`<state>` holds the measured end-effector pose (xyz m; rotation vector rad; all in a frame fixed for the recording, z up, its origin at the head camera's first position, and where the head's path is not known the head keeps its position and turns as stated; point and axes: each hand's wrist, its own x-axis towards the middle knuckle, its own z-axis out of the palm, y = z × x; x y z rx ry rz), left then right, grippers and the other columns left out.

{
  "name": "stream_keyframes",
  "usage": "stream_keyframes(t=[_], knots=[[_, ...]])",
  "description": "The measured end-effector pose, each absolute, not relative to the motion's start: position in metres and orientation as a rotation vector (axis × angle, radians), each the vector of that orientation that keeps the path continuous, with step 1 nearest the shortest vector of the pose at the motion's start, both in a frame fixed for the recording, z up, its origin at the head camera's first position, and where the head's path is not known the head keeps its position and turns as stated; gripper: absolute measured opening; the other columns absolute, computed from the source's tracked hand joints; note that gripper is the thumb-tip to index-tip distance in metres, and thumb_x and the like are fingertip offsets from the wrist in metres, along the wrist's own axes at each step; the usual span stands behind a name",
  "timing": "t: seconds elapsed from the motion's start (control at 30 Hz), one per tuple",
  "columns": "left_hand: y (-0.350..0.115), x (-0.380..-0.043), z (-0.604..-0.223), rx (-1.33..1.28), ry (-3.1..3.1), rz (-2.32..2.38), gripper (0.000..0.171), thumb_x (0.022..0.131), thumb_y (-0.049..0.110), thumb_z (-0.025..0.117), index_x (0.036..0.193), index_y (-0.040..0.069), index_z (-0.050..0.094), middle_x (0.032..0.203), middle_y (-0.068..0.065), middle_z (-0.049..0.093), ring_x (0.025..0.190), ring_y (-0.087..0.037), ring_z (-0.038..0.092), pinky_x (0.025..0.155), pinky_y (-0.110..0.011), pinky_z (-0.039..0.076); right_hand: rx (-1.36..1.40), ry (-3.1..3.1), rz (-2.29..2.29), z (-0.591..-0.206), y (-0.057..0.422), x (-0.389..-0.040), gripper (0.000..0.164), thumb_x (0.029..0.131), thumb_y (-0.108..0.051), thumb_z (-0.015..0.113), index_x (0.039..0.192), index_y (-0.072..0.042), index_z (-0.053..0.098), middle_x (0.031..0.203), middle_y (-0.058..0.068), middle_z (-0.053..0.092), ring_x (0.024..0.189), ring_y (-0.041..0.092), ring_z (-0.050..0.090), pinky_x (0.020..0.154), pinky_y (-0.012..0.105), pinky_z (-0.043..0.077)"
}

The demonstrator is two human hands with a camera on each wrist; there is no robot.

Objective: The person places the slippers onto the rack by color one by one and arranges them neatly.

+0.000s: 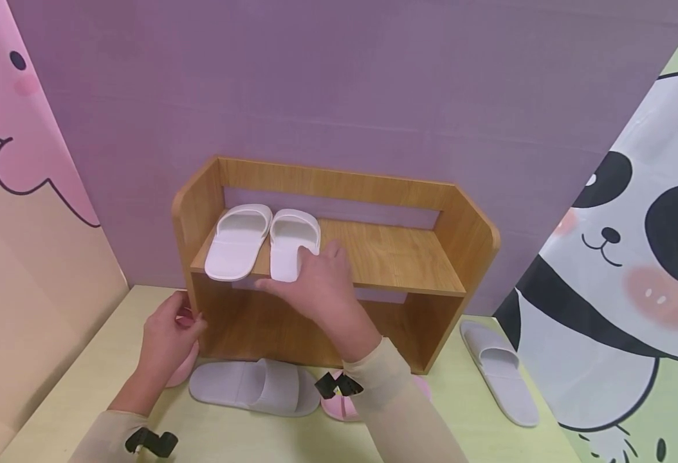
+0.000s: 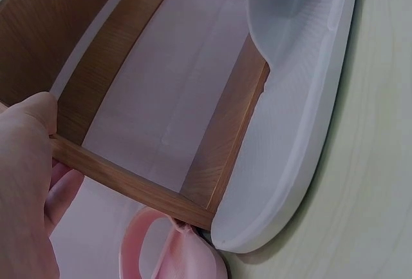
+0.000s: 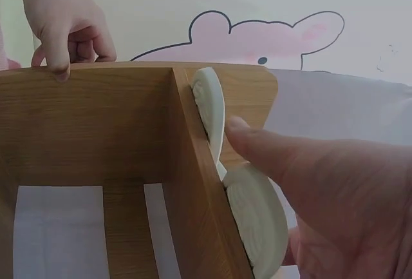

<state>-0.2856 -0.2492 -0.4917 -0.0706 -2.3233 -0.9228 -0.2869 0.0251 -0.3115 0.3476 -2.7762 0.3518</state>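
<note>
While the left hand (image 1: 168, 331) pinches the side panel (image 1: 199, 212) of the wooden rack (image 1: 339, 182), thumb inside and fingers outside, the right hand (image 1: 318, 276) straddles the toe end of a white slipper (image 1: 284, 251); whether it grips or merely hovers cannot be told. That slipper lies on the upper shelf (image 1: 397, 257), just right of its mate (image 1: 235, 251), between thumb and fingers.

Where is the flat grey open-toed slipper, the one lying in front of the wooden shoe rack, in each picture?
Head view: the flat grey open-toed slipper is low, left of the middle, lying sideways in front of the brown wooden two-level rack.
Left wrist view: it looks big, on the right side, running off the top edge.
Right wrist view: it isn't there.
Shared landmark: the brown wooden rack shows in all three.
</note>
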Motion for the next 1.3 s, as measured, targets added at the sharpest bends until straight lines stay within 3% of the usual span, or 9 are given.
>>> stream_keyframes(t=[0.27,0.87,1.3], knots=[[-0.2496,-0.2874,-0.4926,-0.056,-2.326,-0.913,0.029,0.087,0.012,0.073,0.113,0.011,0.060,0.096,-0.003,0.065,0.086,-0.020,0.065,0.073,-0.040,0.058,0.353,-2.753,0.387,-0.3159,0.0213,-0.2865,0.100,0.062,-0.093,0.060,0.121,-0.011,0.063,0.121,0.019,0.048,0.114,0.032,0.043,0.094,0.043,0.042],[-0.2473,-0.2860,-0.4910,-0.063,-2.328,-0.892,0.030,0.087,0.011,0.072,0.115,0.011,0.060,0.098,-0.004,0.064,0.086,-0.021,0.066,0.072,-0.041,0.059,0.440,-2.716,0.352,-0.3181,0.0215,-0.2892,0.087,0.069,-0.088,0.060,0.115,-0.014,0.064,0.110,0.015,0.050,0.106,0.028,0.043,0.087,0.040,0.042],[-0.2468,-0.2860,-0.4904,-0.058,-2.333,-0.906,0.031,0.087,0.011,0.073,0.114,0.011,0.059,0.098,-0.004,0.064,0.088,-0.024,0.066,0.072,-0.041,0.059,0.454,-2.740,0.445,-0.3181,0.0262,-0.2854,0.081,0.071,-0.081,0.069,0.116,-0.014,0.062,0.109,0.008,0.046,0.105,0.024,0.041,0.083,0.037,0.041]])
